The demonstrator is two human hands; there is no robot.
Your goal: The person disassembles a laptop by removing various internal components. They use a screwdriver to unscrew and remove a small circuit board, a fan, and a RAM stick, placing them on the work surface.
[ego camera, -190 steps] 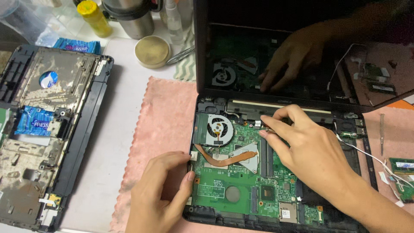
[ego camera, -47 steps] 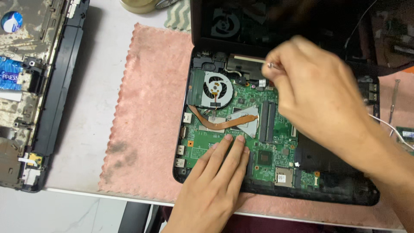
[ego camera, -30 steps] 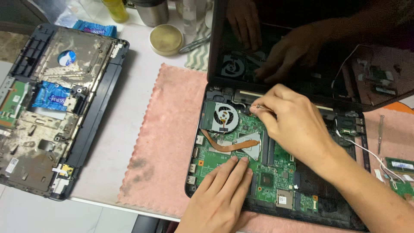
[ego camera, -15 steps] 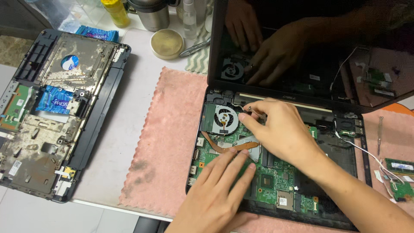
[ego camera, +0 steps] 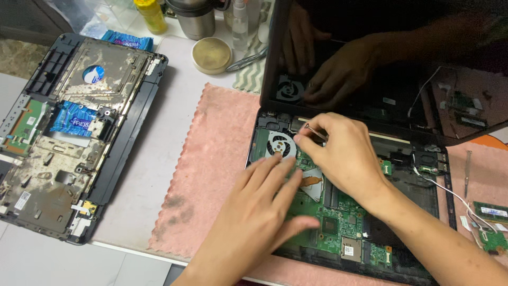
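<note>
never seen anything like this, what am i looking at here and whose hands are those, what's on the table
This is one view from a camera worn on a person's head, looking down at their own two bare hands. They are bent over an opened laptop with its green circuit board and round cooling fan exposed; it sits on a pink cloth. The left hand lies flat on the board, fingers spread, beside the fan. The right hand pinches thin metal tweezers just above the fan. The dark hands in the laptop's screen are only reflections. To the left lies a removed laptop cover, inner side up. At the back stand a round tin, a yellow bottle and a metal cup.
</note>
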